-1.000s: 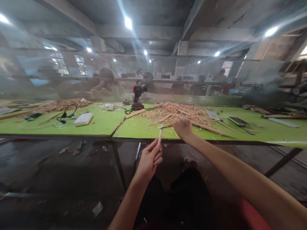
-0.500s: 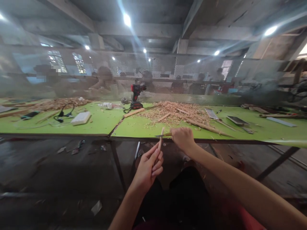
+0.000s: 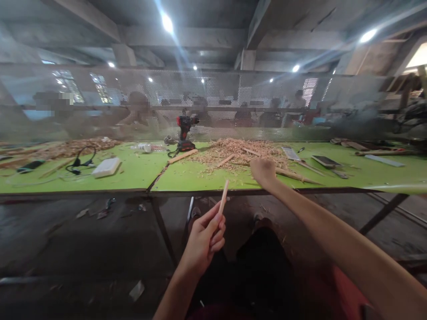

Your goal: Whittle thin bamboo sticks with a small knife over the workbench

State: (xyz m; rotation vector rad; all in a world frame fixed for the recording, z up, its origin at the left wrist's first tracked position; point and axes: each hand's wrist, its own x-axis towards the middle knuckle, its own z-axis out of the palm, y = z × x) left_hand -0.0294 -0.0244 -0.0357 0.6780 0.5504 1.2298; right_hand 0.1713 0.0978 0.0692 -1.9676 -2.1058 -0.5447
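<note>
My left hand (image 3: 205, 242) is closed around a thin, pale wooden stick (image 3: 224, 198). The stick tilts upward, and its top end shows just in front of the bench edge. Over the front of the green bench (image 3: 187, 180), my right hand (image 3: 263, 172) makes a fist, its back toward me. The knife in that fist can hardly be made out against the bench and shavings. A gap separates the fist from the stick. Right behind the fist lies a heap of wood shavings (image 3: 230, 149) with loose wooden strips in it.
A red and black cordless drill (image 3: 185, 132) stands upright behind a wooden strip (image 3: 183, 156). Leftward are a white box (image 3: 106, 167), a black cable (image 3: 79, 163) and a clear bottle (image 3: 146, 147). A phone (image 3: 326, 161) lies to the right. A perforated screen (image 3: 227, 95) backs the bench; people sit beyond.
My right hand has moved up and forward over the bench, taking the knife off the stick. My left hand stays nearly in place with the stick. The view has shifted slightly.
</note>
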